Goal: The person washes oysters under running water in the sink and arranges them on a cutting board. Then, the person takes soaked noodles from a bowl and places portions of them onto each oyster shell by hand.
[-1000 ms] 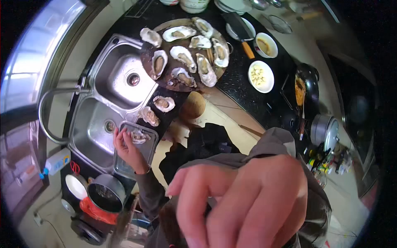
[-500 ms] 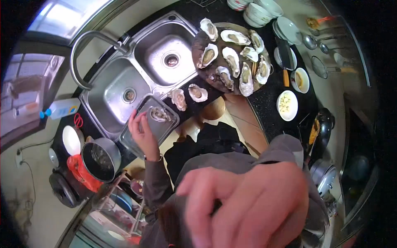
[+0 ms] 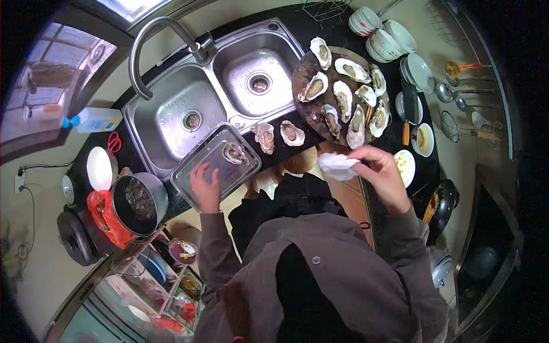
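Observation:
My left hand [image 3: 206, 186] lies over the near part of the rectangular clear tray [image 3: 186, 180], fingers spread and holding nothing. One opened oyster [image 3: 234, 153] rests in that tray, just beyond the fingertips. My right hand [image 3: 382, 173] pinches a white crumpled tissue [image 3: 337, 166] between thumb and fingers, raised in front of the counter edge. Two opened oysters, one [image 3: 265, 138] beside the tray and another [image 3: 292, 133] to its right, lie on the black counter. Several more sit on the round wooden board [image 3: 306, 108].
A double steel sink [image 3: 220, 103] with a curved faucet [image 3: 137, 63] stands behind the tray. A pot [image 3: 157, 197] and red plastic bag [image 3: 103, 208] are at left. A cleaver [image 3: 409, 106], bowls [image 3: 382, 46], chopped garlic bowl [image 3: 405, 167] and wok [image 3: 446, 203] line the right.
My right hand has moved away from close to the camera, and the tissue now shows in it. My left hand stays over the tray. The view has shifted and looks clearer.

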`<state>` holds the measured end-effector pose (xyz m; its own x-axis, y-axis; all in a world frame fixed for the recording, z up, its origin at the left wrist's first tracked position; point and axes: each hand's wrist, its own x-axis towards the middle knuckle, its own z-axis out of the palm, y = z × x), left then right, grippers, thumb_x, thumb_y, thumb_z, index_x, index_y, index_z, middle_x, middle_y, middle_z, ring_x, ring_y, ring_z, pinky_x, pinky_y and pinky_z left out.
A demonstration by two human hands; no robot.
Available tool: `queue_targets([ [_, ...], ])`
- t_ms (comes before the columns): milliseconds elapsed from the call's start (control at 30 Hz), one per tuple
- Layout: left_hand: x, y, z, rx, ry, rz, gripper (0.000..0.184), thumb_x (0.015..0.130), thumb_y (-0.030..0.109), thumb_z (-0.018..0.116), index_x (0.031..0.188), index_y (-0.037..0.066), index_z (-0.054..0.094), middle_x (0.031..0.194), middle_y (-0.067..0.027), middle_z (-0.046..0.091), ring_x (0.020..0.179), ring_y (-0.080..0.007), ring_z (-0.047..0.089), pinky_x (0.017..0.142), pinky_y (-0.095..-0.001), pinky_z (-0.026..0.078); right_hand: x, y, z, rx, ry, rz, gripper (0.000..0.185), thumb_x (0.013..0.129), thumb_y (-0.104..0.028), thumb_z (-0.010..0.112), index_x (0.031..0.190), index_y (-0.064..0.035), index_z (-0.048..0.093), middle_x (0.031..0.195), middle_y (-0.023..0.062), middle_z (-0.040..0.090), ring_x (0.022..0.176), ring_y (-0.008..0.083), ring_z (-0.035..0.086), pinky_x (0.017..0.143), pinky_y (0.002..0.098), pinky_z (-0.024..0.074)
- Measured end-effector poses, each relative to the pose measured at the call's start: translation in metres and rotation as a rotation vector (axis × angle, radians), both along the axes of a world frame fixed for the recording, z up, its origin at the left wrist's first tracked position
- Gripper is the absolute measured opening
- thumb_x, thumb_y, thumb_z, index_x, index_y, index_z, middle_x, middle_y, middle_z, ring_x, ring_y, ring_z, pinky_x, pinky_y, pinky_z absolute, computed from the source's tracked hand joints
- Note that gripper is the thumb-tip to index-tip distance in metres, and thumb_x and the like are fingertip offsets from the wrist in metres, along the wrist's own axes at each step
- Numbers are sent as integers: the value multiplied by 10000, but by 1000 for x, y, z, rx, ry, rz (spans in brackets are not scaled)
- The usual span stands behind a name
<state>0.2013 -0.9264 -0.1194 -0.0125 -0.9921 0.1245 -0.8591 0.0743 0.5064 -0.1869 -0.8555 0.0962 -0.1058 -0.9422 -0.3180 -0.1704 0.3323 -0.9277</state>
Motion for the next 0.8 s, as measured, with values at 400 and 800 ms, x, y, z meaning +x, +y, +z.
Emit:
queue_targets([
  [400,-18,-46,-66,357,310,-39,310,785,31,687,1092,44,640,941,-113,680,837,-230,668,769,-349,525,-115,210,-189,420,1576,-362,106,737,-91,643,843,-82,644,799,69,634,914,255,558,858,436,388],
  [800,3,-62,-109,553,345,-106,174,797,99,704,950,19,679,814,-100,684,737,-185,667,692,-312,526,-125,257,-249,679,1579,-320,153,704,-145,662,847,-95,673,905,55,641,969,255,538,885,431,374],
])
